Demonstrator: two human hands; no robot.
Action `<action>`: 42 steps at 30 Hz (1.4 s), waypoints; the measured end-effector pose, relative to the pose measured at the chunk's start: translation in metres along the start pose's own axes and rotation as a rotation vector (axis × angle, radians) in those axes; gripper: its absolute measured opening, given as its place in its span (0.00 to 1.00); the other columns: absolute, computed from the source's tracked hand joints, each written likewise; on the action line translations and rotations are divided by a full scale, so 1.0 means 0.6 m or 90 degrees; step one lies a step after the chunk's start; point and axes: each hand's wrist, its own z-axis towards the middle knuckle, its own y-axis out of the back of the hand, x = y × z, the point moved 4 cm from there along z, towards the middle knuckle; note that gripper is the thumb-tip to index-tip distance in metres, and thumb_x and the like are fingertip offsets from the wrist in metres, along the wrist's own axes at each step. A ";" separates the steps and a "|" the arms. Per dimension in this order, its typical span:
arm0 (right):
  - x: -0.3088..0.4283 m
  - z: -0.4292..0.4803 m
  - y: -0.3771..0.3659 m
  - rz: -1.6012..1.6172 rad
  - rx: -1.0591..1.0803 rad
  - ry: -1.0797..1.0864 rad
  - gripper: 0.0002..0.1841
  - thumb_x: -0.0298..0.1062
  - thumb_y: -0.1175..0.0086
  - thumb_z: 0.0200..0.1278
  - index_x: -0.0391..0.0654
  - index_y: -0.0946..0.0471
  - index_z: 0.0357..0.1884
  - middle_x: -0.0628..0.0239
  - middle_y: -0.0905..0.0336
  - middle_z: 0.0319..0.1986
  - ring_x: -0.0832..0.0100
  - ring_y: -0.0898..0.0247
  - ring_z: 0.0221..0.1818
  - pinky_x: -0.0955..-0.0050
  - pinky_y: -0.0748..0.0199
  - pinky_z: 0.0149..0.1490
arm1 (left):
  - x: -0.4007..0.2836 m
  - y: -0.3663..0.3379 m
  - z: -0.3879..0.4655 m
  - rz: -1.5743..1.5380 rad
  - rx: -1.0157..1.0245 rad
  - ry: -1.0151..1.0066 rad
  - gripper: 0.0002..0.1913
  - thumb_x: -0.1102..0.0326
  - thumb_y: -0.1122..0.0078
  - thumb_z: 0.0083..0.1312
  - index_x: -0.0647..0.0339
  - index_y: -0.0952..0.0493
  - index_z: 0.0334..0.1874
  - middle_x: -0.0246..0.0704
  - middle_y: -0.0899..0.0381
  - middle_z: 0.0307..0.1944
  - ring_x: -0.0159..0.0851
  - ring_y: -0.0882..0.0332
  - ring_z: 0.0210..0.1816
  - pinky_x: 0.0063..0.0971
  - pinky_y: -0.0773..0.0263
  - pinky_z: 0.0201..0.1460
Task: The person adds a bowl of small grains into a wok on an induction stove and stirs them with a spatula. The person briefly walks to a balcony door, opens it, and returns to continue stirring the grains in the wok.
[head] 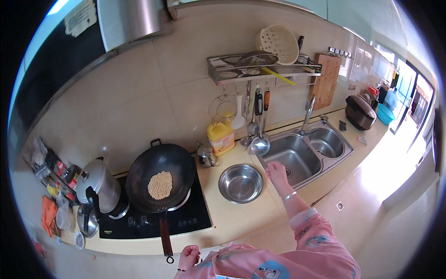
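My right hand [276, 171], its fingers curled, is over the near left edge of the double steel sink [296, 157], right of a shiny metal bowl [240, 183] on the counter. Whether it holds anything I cannot tell. My left hand [189, 256] is loosely closed near the counter's front edge, just right of the wok's wooden handle [166, 235], without touching it. The black wok [139, 174] sits on the cooktop [156, 226] with a patch of pale beans [160, 185] in it. A steel ladle [260, 144] hangs beyond my right hand.
A pressure cooker [99, 185] and its lid-like neighbour [87, 219] stand left of the wok. A yellow jug [221, 139] and a small metal pot [206, 155] are behind the bowl. Utensils hang under a wall rack [264, 71]. The faucet [308, 115] rises behind the sink; a rice cooker [360, 112] is at right.
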 end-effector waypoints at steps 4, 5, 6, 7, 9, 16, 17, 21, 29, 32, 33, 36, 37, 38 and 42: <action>0.031 0.087 -0.006 -0.056 -0.047 0.040 0.10 0.31 0.54 0.62 0.36 0.24 0.31 0.66 0.27 0.18 0.77 0.30 0.19 0.77 0.32 0.24 | 0.009 0.002 -0.018 -0.015 -0.026 -0.005 0.09 0.63 0.44 0.64 0.61 0.27 0.39 0.29 0.25 0.24 0.23 0.34 0.19 0.17 0.38 0.20; 0.025 0.127 0.007 -0.073 -0.058 0.056 0.09 0.31 0.53 0.61 0.37 0.24 0.31 0.65 0.26 0.20 0.77 0.30 0.19 0.78 0.32 0.24 | 0.004 0.001 -0.020 0.010 -0.018 -0.050 0.09 0.62 0.44 0.64 0.59 0.27 0.40 0.29 0.25 0.26 0.24 0.34 0.21 0.18 0.37 0.22; 0.020 0.166 0.015 -0.089 -0.066 0.071 0.08 0.31 0.51 0.60 0.38 0.24 0.32 0.65 0.25 0.21 0.77 0.31 0.19 0.78 0.32 0.24 | -0.005 -0.002 -0.032 0.034 -0.013 -0.094 0.10 0.60 0.44 0.64 0.58 0.26 0.42 0.28 0.25 0.28 0.24 0.34 0.23 0.19 0.35 0.24; 0.030 0.193 0.019 -0.168 -0.083 0.115 0.09 0.33 0.51 0.59 0.38 0.23 0.31 0.63 0.24 0.21 0.74 0.29 0.20 0.76 0.30 0.26 | -0.007 -0.004 -0.042 0.055 -0.011 -0.136 0.12 0.59 0.44 0.64 0.56 0.26 0.44 0.27 0.26 0.29 0.25 0.34 0.25 0.20 0.34 0.27; 0.055 0.245 0.014 -0.325 -0.112 0.201 0.10 0.36 0.49 0.58 0.39 0.22 0.30 0.59 0.22 0.23 0.68 0.26 0.22 0.70 0.28 0.30 | 0.058 0.038 0.004 0.100 -0.017 -0.107 0.11 0.59 0.46 0.65 0.56 0.26 0.43 0.27 0.26 0.29 0.24 0.34 0.25 0.20 0.35 0.26; 0.163 0.320 -0.030 -0.465 -0.125 0.236 0.18 0.43 0.46 0.55 0.38 0.25 0.40 0.47 0.23 0.37 0.50 0.28 0.43 0.59 0.29 0.48 | 0.040 -0.007 -0.043 0.044 -0.057 -0.114 0.10 0.60 0.46 0.65 0.58 0.26 0.42 0.26 0.27 0.29 0.22 0.35 0.25 0.18 0.36 0.26; 0.175 0.322 -0.038 -0.495 -0.116 0.220 0.21 0.44 0.46 0.55 0.37 0.26 0.44 0.45 0.25 0.40 0.48 0.30 0.46 0.59 0.30 0.50 | 0.049 -0.004 -0.048 0.058 -0.073 -0.096 0.10 0.60 0.46 0.65 0.58 0.26 0.42 0.26 0.27 0.29 0.22 0.35 0.25 0.17 0.36 0.26; 0.192 0.364 -0.050 -0.459 -0.163 0.221 0.29 0.43 0.39 0.51 0.36 0.32 0.52 0.47 0.25 0.42 0.53 0.29 0.49 0.62 0.31 0.53 | 0.036 -0.014 -0.075 0.069 -0.088 -0.111 0.12 0.59 0.46 0.64 0.59 0.27 0.43 0.28 0.26 0.31 0.22 0.35 0.26 0.17 0.35 0.29; 0.194 0.417 -0.082 -0.448 -0.125 0.224 0.17 0.37 0.47 0.54 0.37 0.30 0.43 0.45 0.24 0.33 0.46 0.27 0.40 0.55 0.28 0.45 | 0.034 -0.010 -0.095 0.086 -0.154 -0.094 0.14 0.57 0.47 0.65 0.60 0.28 0.45 0.29 0.26 0.31 0.23 0.34 0.26 0.16 0.36 0.27; 0.179 0.435 -0.068 -0.399 -0.135 0.243 0.15 0.34 0.49 0.55 0.36 0.30 0.41 0.43 0.25 0.35 0.45 0.28 0.41 0.55 0.29 0.41 | 0.033 -0.008 -0.097 0.079 -0.186 -0.005 0.11 0.61 0.46 0.64 0.61 0.27 0.42 0.29 0.25 0.28 0.24 0.31 0.23 0.17 0.34 0.25; 0.192 0.414 -0.060 -0.380 -0.145 0.328 0.13 0.35 0.50 0.57 0.38 0.30 0.41 0.44 0.24 0.34 0.46 0.27 0.40 0.54 0.29 0.39 | 0.037 -0.004 -0.094 0.066 -0.202 0.052 0.09 0.64 0.45 0.64 0.62 0.27 0.40 0.29 0.24 0.26 0.24 0.30 0.22 0.18 0.33 0.24; 0.222 0.412 0.013 -0.435 -0.145 0.419 0.12 0.38 0.51 0.60 0.39 0.28 0.38 0.46 0.25 0.27 0.44 0.27 0.32 0.55 0.30 0.34 | 0.048 0.007 -0.075 0.050 -0.142 0.020 0.10 0.64 0.45 0.63 0.63 0.27 0.41 0.28 0.24 0.28 0.24 0.28 0.25 0.18 0.31 0.27; 0.240 0.405 0.041 -0.442 -0.133 0.428 0.13 0.40 0.49 0.59 0.39 0.28 0.38 0.46 0.25 0.26 0.44 0.28 0.29 0.57 0.31 0.34 | 0.046 0.008 -0.072 0.042 -0.121 0.021 0.09 0.65 0.46 0.63 0.63 0.26 0.41 0.28 0.24 0.29 0.24 0.28 0.25 0.17 0.32 0.26; 0.260 0.383 0.055 -0.446 -0.096 0.407 0.14 0.39 0.48 0.58 0.39 0.28 0.38 0.49 0.25 0.24 0.49 0.27 0.27 0.59 0.31 0.33 | 0.048 0.011 -0.074 0.035 -0.120 0.041 0.09 0.65 0.46 0.63 0.62 0.26 0.41 0.28 0.24 0.28 0.23 0.29 0.25 0.16 0.32 0.25; 0.330 0.248 0.079 -0.464 0.049 0.410 0.13 0.36 0.44 0.57 0.37 0.28 0.35 0.62 0.28 0.17 0.72 0.29 0.19 0.71 0.32 0.27 | 0.075 0.032 -0.088 0.008 -0.127 0.089 0.09 0.63 0.47 0.64 0.58 0.26 0.42 0.27 0.25 0.30 0.23 0.30 0.26 0.15 0.35 0.25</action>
